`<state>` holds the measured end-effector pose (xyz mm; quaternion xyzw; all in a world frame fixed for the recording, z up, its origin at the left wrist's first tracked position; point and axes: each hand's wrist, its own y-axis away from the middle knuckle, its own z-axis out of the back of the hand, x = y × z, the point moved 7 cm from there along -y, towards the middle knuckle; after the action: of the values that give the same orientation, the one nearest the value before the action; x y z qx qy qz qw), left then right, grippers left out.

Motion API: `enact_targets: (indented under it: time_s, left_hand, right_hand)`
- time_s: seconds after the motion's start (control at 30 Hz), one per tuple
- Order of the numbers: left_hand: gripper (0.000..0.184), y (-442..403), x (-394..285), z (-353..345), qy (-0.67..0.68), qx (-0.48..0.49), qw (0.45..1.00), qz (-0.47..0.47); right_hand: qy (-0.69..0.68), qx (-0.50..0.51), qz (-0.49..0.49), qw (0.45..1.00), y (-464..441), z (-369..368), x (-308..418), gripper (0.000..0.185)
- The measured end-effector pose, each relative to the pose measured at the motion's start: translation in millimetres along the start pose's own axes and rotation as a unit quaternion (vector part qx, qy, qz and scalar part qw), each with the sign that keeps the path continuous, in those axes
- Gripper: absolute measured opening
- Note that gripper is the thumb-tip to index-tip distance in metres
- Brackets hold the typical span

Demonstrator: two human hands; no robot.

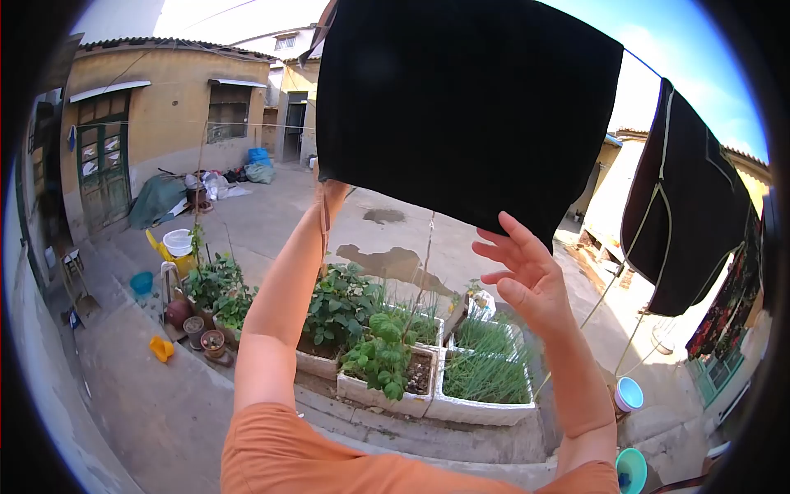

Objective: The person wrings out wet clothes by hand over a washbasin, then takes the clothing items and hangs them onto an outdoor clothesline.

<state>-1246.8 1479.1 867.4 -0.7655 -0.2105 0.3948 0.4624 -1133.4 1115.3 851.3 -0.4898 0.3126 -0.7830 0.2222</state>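
A large black cloth (469, 107) hangs in front of me from a line and fills the upper middle of the view. My left hand (333, 191) is raised at the cloth's lower left corner; its fingers are hidden behind the fabric, and a thin brown strap or strip hangs beside the wrist. Just under the cloth's lower right edge, my right hand (527, 272) is held up with its fingers apart and nothing in it. Further right, a dark garment with pale piping (687, 198) hangs on the same line.
Below stand white planter boxes (481, 412) with green plants. A flowered cloth (724, 305) hangs at the far right, above a blue basin (629, 394) and a green basin (631, 471). Left are a yellow chair (169, 253) holding a white basket and a teal bucket (141, 283).
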Motion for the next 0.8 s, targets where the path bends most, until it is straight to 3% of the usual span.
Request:
enact_targets:
  time_s: [0.03, 0.13, 0.2, 0.23, 0.3, 0.37, 0.43, 0.5, 0.53, 0.6, 0.63, 0.67, 0.77, 0.8]
  left_hand:
    - [0.020, 10.6, -12.5, -2.5, -0.035, 0.008, 0.999, -0.034]
    - [0.023, 32.4, -63.2, -11.3, -0.182, 0.023, 0.969, -0.165]
    - [0.026, 42.9, -109.7, -22.1, -0.324, 0.012, 0.896, -0.304]
    - [0.025, 53.1, -135.5, -28.1, -0.395, -0.003, 0.843, -0.365]
    - [0.024, 72.5, -174.9, -40.0, -0.517, -0.050, 0.709, -0.477]
    - [0.023, 68.2, -161.3, -41.2, -0.556, -0.005, 0.701, -0.446]
    - [0.022, 68.9, -152.0, -41.8, -0.555, 0.039, 0.706, -0.439]
    - [0.023, 74.9, -150.7, -42.7, -0.513, 0.081, 0.724, -0.454]
    - [0.027, 77.7, -143.6, -41.3, -0.527, 0.117, 0.727, -0.424]
    - [0.029, 72.9, -118.3, -31.7, -0.305, 0.119, 0.925, -0.192]
    - [0.031, 74.9, -101.4, -32.7, -0.177, 0.115, 0.975, -0.064]
    - [0.030, 80.8, -102.2, -39.7, -0.067, 0.118, 0.991, 0.018]
    - [0.048, 101.5, -68.3, -34.7, -0.041, 0.260, 0.936, 0.234]
    - [0.053, 110.2, -61.1, -34.4, -0.068, 0.349, 0.908, 0.222]
  right_hand:
    - [0.033, 0.024, -0.015, 0.999, 1.6, -6.1, 8.1, 0.068]
    - [0.120, 0.023, -0.056, 0.991, 11.0, 7.0, 35.1, 0.044]
    - [0.170, -0.041, 0.036, 0.984, 6.7, 33.0, 63.4, 0.028]
    - [0.200, -0.103, 0.135, 0.965, -1.0, 47.1, 85.7, 0.019]
    - [0.373, -0.245, 0.280, 0.850, -24.1, 76.2, 124.1, 0.028]
    - [0.522, -0.356, 0.263, 0.729, -49.0, 109.6, 139.5, 0.051]
    - [0.531, -0.397, 0.226, 0.714, -76.9, 152.8, 135.7, 0.073]
    - [0.370, -0.378, 0.122, 0.840, -100.1, 177.5, 125.7, 0.086]
    - [0.303, -0.358, 0.101, 0.877, -110.2, 187.0, 119.2, 0.086]
    - [0.238, -0.322, 0.068, 0.914, -125.9, 199.3, 111.3, 0.085]
    - [0.240, -0.309, 0.057, 0.919, -132.3, 201.6, 109.3, 0.082]
    - [0.241, -0.295, 0.046, 0.923, -138.2, 204.0, 107.0, 0.080]
    - [0.288, -0.277, 0.058, 0.915, -148.6, 217.3, 107.1, 0.075]
    - [0.303, -0.294, 0.066, 0.904, -150.1, 221.8, 108.9, 0.074]
